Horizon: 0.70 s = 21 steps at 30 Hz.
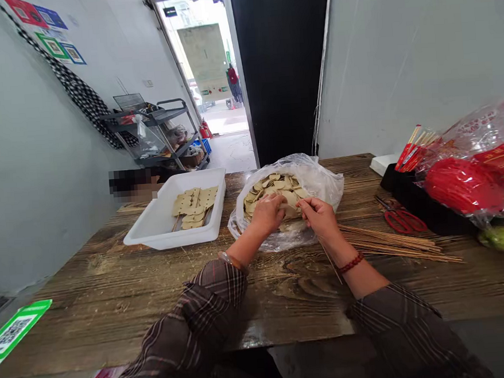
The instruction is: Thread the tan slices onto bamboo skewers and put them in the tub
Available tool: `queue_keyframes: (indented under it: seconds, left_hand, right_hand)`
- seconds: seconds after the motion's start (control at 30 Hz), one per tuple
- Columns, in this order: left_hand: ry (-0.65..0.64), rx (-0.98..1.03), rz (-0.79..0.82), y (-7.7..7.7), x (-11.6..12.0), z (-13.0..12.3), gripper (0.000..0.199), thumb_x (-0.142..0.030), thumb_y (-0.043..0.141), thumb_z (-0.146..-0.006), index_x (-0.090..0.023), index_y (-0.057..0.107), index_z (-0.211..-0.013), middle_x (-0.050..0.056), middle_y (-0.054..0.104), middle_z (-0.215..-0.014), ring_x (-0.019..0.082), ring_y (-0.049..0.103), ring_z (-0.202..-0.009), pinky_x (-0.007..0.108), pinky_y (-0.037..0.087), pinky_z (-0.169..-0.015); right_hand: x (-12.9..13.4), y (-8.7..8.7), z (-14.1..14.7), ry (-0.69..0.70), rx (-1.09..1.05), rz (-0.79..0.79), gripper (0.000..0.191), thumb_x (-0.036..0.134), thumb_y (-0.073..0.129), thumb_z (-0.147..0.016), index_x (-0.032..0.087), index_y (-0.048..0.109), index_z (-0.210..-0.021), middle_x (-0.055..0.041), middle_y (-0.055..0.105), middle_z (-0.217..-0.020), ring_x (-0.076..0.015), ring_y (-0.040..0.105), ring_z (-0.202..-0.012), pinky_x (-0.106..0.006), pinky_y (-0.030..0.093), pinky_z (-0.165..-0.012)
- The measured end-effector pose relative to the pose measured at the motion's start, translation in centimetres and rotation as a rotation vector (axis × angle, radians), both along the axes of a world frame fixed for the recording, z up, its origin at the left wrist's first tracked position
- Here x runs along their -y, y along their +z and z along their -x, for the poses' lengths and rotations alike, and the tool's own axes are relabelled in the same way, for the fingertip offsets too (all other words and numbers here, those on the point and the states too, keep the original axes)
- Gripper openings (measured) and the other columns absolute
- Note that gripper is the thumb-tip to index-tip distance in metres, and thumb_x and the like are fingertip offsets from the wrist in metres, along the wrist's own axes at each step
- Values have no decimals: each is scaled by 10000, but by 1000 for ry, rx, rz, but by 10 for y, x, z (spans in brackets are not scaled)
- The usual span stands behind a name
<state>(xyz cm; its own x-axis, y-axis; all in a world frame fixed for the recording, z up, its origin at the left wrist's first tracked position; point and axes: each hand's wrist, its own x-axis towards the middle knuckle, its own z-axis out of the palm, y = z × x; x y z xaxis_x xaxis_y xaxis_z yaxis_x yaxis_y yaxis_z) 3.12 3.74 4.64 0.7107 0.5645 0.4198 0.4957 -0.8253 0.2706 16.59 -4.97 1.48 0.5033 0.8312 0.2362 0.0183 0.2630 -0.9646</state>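
Observation:
Over an open clear plastic bag (320, 178) full of thin beige slices (273, 183), my two hands work close together. My left hand (269, 215) has its fingers curled on a pale slice (289, 199) at the bag's middle; its fingertips are partly hidden. My right hand (321, 217) pinches a thin wooden skewer (331, 261), whose rear end slants down below the palm toward me. A white plastic tray (151, 233) to the left contains skewered beige slices (193, 207). Several loose skewers (389, 243) lie on the table right of my right hand.
Red-handled scissors (403, 220) lie on the wooden table (113, 302) beside a black container (434, 208) and a red plastic-wrapped bundle (463, 186). A person's head, blurred, shows behind the tray. A shelf cart (156, 123) stands near the doorway.

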Motion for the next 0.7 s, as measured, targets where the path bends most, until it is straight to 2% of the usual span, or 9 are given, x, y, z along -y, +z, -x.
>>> queue_keyframes:
  seconds: [0.07, 0.13, 0.23, 0.3, 0.43, 0.53, 0.63, 0.7]
  left_hand:
    - [5, 147, 209, -3, 3, 8, 111, -81, 585, -716, -154, 628, -787, 40, 603, -797, 176, 547, -791, 317, 434, -752]
    - [5, 329, 489, -6, 7, 20, 57, -109, 622, -695, -152, 586, -709, 3, 567, -706, 133, 536, -695, 269, 428, -666]
    - [6, 707, 988, -8, 12, 42, 156, -207, 684, -699, -150, 556, -769, -1, 607, -694, 120, 599, -645, 215, 427, -556]
    - [39, 900, 1192, -8, 14, 55, 260, -208, 740, -657, -150, 537, -810, 3, 633, -683, 122, 633, -611, 187, 417, -498]
    - [60, 1048, 1354, -12, 19, 66, 351, -120, 759, -643, -125, 573, -941, 22, 679, -720, 121, 672, -599, 171, 472, -508]
    - [61, 1090, 1426, -15, 23, 66, 328, -111, 751, -674, -117, 594, -962, 39, 699, -753, 135, 700, -650, 180, 522, -573]
    - [37, 1114, 1443, -16, 26, 68, 280, -177, 760, -701, -114, 612, -931, 44, 704, -771, 144, 707, -673, 196, 541, -603]
    - [50, 1140, 1398, -16, 26, 71, 281, -222, 774, -695, -114, 623, -907, 38, 700, -772, 141, 704, -674, 200, 541, -604]
  right_hand:
    - [3, 2, 2, -1, 4, -1, 357, 514, 635, -760, 159, 661, -783, 66, 489, -496, -70, 364, -382, -216, 260, -372]
    - [6, 5, 4, 0, 2, 4, 345, 504, 631, -769, 161, 658, -783, 66, 484, -492, -69, 361, -385, -212, 263, -373]
    - [12, 9, 10, 30, -2, 3, 338, 503, 625, -782, 166, 653, -790, 66, 472, -487, -70, 359, -394, -207, 264, -375]
    - [17, 11, 18, 72, 12, 14, 337, 502, 617, -797, 168, 658, -809, 67, 464, -490, -69, 350, -395, -205, 257, -374]
    - [27, 10, 38, 162, 125, 83, 314, 473, 595, -834, 170, 677, -851, 61, 470, -508, -73, 370, -420, -203, 273, -396]
    - [31, 6, 50, 247, 242, 98, 281, 412, 564, -861, 161, 690, -863, 47, 497, -536, -82, 408, -456, -212, 307, -439]
    - [33, 2, 56, 282, 386, 111, 266, 344, 542, -867, 149, 715, -915, 32, 525, -557, -97, 439, -490, -227, 330, -476]
    - [34, 0, 58, 281, 482, 114, 275, 312, 531, -869, 146, 730, -962, 23, 554, -567, -105, 450, -498, -234, 341, -490]
